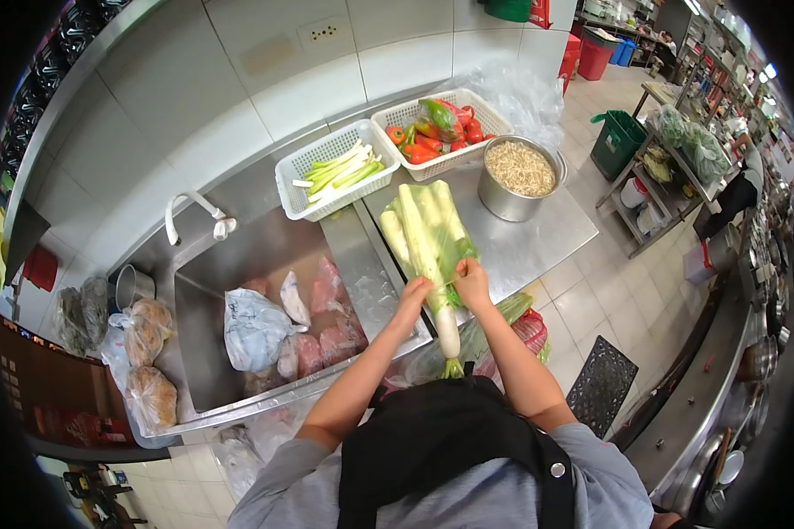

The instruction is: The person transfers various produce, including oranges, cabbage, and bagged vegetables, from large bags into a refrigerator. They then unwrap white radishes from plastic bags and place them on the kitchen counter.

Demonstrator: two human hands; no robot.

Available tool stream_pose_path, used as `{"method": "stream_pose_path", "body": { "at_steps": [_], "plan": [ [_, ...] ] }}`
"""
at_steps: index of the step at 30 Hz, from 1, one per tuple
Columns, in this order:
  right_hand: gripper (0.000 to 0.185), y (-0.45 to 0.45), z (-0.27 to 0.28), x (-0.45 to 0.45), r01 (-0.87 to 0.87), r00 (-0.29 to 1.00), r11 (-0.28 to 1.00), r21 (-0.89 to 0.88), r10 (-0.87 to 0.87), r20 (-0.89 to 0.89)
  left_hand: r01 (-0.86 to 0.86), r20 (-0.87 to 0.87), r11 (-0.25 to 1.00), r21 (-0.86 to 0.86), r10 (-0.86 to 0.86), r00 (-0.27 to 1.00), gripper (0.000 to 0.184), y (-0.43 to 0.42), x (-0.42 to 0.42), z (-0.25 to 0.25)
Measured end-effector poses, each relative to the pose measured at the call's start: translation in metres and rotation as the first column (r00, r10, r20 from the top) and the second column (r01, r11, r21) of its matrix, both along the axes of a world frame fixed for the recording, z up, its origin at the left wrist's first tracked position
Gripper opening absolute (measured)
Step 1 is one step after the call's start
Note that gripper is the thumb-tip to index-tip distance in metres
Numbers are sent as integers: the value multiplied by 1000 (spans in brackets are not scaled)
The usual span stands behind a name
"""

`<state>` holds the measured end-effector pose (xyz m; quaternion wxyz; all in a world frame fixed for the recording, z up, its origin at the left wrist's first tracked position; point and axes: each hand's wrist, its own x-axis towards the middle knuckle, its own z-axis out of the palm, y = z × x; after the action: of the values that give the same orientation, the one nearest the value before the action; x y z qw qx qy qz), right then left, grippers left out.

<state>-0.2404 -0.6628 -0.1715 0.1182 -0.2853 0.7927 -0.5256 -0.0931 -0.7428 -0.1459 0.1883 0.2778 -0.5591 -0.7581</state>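
Observation:
Several long white radishes [425,234] lie together in a clear, greenish plastic bag [457,254] on the steel counter. One white radish [447,331] sticks out of the bag towards me, its green stem end near my apron. My left hand [411,300] is closed at the left side of the bag's mouth, against this radish. At the right side, my right hand [471,284] pinches the bag's edge. Behind the bag stand a white basket [302,212] of leek or celery-like stalks [346,170] and a steel pot [508,208] of bean sprouts [520,167].
A white basket [406,115] holds red and green peppers [425,145]. Left of me, the sink [216,388] contains bagged meat [326,339] and a pale plastic bag [254,328]. A faucet [198,214] rises behind it. Bagged produce [513,309] sits below the counter edge, near a black mat [602,385].

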Motion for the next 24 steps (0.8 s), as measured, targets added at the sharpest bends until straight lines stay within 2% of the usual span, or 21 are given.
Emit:
{"method": "stream_pose_path", "body": {
  "at_steps": [1, 2, 4, 5, 6, 8, 9, 11, 15, 17, 18, 21, 22, 23, 24],
  "plan": [
    [10, 0, 11, 2, -7, 1000, 1000, 9, 7, 12, -23, 143, 899, -438, 95, 985, 25, 1, -4, 1],
    [10, -3, 25, 7, -16, 1000, 1000, 12, 16, 25, -30, 146, 899, -436, 103, 984, 25, 4, -5, 6],
    [10, -3, 48, 19, -6, 1000, 1000, 25, 6, -18, -22, 166, 684, -729, 208, 964, 27, 9, -5, 14],
    [11, -2, 52, 21, 17, 998, 999, 38, -15, -67, -72, 138, 693, -717, 242, 960, 20, 10, -9, 12],
    [11, -1, 51, 19, 23, 998, 999, 37, -21, -65, -66, 140, 693, -718, 237, 962, 20, 10, -10, 11],
    [10, 8, 46, 12, 70, 974, 997, 42, -59, -217, -152, 46, 673, -724, 267, 963, 16, 14, -11, 7],
    [10, 12, 43, 7, 74, 974, 996, 46, -62, -216, -148, 48, 676, -722, 263, 964, 16, 14, -8, 5],
    [9, 16, 39, -8, 86, 925, 995, 53, -59, -376, -165, -28, 488, -857, 276, 961, 25, 6, 2, 9],
    [6, 21, 23, -42, 101, 943, 988, 118, -57, -328, -90, 57, 456, -886, 298, 953, 29, 0, 25, 22],
    [6, 24, 6, -69, 253, 905, 966, 50, -218, -364, -122, 98, 506, -854, 387, 917, 28, -21, 41, 20],
    [6, 24, 3, -87, 250, 904, 967, 45, -217, -369, -128, 91, 502, -855, 390, 916, 28, -28, 43, 22],
    [4, 27, 10, -112, 196, 915, 980, 32, -171, -366, -70, 65, 373, -925, 337, 939, 25, -35, 45, 16],
    [6, 28, 27, -119, -24, 999, 999, 35, 22, 37, -66, 66, 373, -925, 332, 941, 25, -36, 44, 13],
    [9, 32, 48, -120, -224, 878, 973, -55, 226, 421, -46, 144, 539, -841, 306, 941, 24, -39, 42, 12],
    [9, 40, 70, -116, -219, 881, 974, -59, 223, 418, -28, 215, 685, -728, 267, 939, 23, -41, 40, 13]
  ]
}}
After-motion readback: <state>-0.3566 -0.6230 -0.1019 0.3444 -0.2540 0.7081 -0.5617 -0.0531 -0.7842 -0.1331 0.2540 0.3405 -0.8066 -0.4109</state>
